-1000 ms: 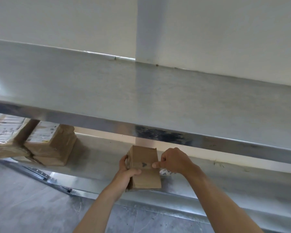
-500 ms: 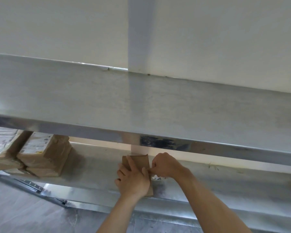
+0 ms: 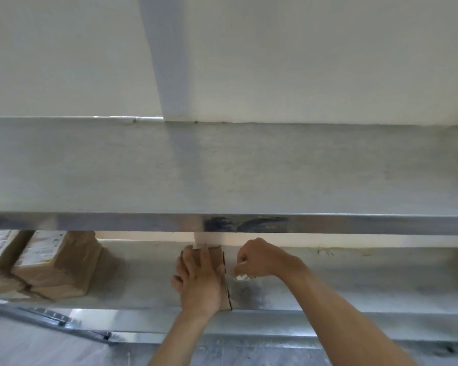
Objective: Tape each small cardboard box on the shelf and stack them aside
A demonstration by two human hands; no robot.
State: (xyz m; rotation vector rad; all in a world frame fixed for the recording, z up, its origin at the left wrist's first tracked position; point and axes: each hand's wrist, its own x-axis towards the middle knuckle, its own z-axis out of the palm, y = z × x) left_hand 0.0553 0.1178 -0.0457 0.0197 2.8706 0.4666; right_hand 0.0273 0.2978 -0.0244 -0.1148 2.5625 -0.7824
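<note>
While my left hand (image 3: 199, 281) lies flat w/ fingers straight on the small cardboard box (image 3: 217, 256), box sits on lower steel shelf (image 3: 354, 283), near edge, center. Right hand (image 3: 259, 258) just right of box, fingers curled, pinching smth small and whitish (image 3: 240, 277), can't tell what. Taped boxes w/ white labels (image 3: 56, 262) stacked far left on same shelf. Upper shelf (image 3: 222, 167) above.

We lay our left hand (image 3: 198, 280) flat, palm down, fingers straight and slightly spread, pointing away from us, the forearm rising from the lower middle. Our right hand (image 3: 258, 258) sits just beside it, fingers curled inward in a pinch at the fingertips, wrist bent, forearm stretching in from the lower right
</note>
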